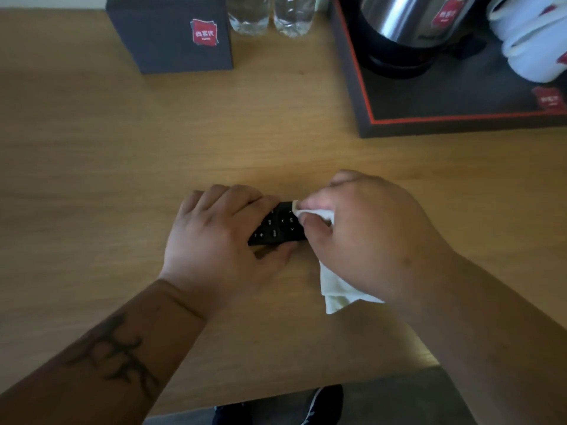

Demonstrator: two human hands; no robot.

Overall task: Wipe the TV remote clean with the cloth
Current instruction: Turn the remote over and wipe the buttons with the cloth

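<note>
Right, near the wooden table's front edge, left hand grips the black remote, right hand pinches the white cloth against its end, seemingly touching. Beyond, a dark tray with kettle.

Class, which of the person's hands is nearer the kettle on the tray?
Right. The right hand, holding the cloth, lies below the kettle; the left hand, on the remote, is farther left.

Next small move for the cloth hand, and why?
Probably drag the cloth leftward along the remote. The right hand pinches it at the remote's right end, the buttons beyond lie uncovered, and the left hand holds the remote on the table.
</note>
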